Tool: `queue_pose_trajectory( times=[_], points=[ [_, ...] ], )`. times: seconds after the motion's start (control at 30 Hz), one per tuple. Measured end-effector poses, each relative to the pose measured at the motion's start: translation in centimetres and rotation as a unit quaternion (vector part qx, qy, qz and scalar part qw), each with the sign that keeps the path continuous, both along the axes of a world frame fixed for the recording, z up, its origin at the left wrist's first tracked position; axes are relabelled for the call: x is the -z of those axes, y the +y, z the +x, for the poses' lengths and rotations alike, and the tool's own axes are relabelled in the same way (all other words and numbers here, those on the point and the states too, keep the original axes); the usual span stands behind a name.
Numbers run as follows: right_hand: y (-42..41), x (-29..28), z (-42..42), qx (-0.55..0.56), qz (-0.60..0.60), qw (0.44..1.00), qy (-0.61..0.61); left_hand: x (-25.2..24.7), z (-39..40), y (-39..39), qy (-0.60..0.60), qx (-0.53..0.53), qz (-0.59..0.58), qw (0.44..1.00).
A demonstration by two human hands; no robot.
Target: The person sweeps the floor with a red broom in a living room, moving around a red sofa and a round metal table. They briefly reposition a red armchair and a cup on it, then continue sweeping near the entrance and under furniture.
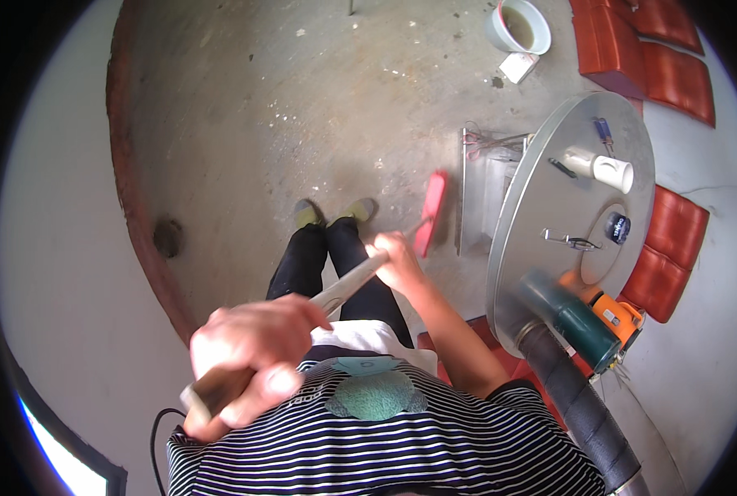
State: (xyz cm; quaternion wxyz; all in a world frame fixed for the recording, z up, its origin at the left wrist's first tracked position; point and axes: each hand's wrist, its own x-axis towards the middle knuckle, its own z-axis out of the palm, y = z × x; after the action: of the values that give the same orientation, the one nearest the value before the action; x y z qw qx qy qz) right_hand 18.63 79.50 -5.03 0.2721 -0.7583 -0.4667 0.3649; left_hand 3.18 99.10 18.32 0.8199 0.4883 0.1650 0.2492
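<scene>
My left hand (pixel 250 359) is wrapped around the upper end of a wooden pole (pixel 350 286), close to my chest. Further down the same pole, my right hand (pixel 396 263) grips it in front of my legs. The pole slants away to the right and meets a long red head (pixel 431 214) low over the concrete floor (pixel 219 124). It looks like a broom, though bristles cannot be made out. White specks (pixel 284 121) are scattered on the floor beyond my feet (pixel 308 214).
At right stands a round metal-topped table (pixel 542 204) bearing a white mug (pixel 613 173), a green cylinder (pixel 573 325) and small tools. A black-wrapped pipe (pixel 576 397) rises beside it. Red seats (pixel 672 254) line the wall. A bucket of murky water (pixel 517 28) stands far right.
</scene>
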Motion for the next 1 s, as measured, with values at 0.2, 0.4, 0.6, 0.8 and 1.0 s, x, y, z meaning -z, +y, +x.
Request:
queue_pose_trajectory(
  times=[0.2, 0.4, 0.6, 0.8, 1.0],
  points=[
    [-6.9, 4.1, 4.7, 0.057, -0.133, 0.989, 0.029, 6.8, 6.4, -4.3, 0.065, 0.029, -0.081, 0.994],
    [-0.7, 7.1, 8.4, 0.078, -0.063, 0.994, 0.048, 6.2, 9.7, -0.9, 0.012, 0.006, -0.012, 1.000],
    [11.4, 5.6, 11.5, 0.079, 0.056, 0.995, -0.010, 3.6, 13.5, 6.2, 0.006, -0.107, 0.087, 0.990],
    [22.8, 3.1, 14.8, 0.178, -0.019, 0.983, -0.046, 10.0, 21.1, 13.9, 0.020, -0.244, 0.217, 0.945],
    [28.3, 4.5, 19.0, 0.233, 0.105, 0.967, 0.021, 23.4, 27.9, 16.2, 0.161, -0.093, -0.110, 0.976]
  ],
)
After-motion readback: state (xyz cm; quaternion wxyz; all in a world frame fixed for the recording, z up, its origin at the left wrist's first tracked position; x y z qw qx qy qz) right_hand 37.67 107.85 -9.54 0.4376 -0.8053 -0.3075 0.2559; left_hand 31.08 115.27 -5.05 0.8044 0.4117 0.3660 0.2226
